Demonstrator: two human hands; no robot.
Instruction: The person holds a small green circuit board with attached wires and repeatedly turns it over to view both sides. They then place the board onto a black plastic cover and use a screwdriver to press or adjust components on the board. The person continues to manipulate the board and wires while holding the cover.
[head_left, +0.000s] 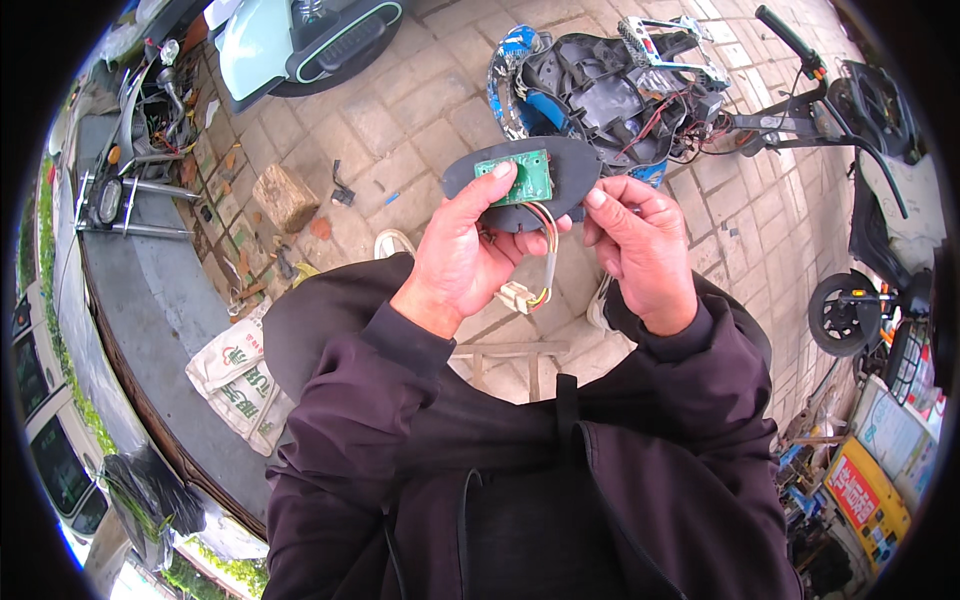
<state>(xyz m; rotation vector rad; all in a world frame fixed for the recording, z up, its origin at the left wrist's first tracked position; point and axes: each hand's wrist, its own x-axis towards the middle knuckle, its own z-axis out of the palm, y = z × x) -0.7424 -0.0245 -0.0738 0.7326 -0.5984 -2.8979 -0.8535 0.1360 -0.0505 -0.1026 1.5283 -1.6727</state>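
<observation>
Above my lap, my left hand [465, 240] is closed round a dark oval plastic housing [572, 172], its thumb pressed on a green circuit board [538, 178] that lies on the housing. From the board hangs a bundle of thin wires [551, 245] ending in a cream plug connector [517, 296]. At the housing's right end, the thumb and fingers of my right hand [645, 240] pinch its edge. The left fingers behind the housing are partly hidden.
Ahead on the brick paving lies an opened blue and black scooter body [600, 95] with loose wires. A wooden block [286, 197] sits at left, near a cloth sack [240, 375]. A pale green scooter [265, 50] stands far left; handlebars [800, 100] and a wheel [845, 315] are at right.
</observation>
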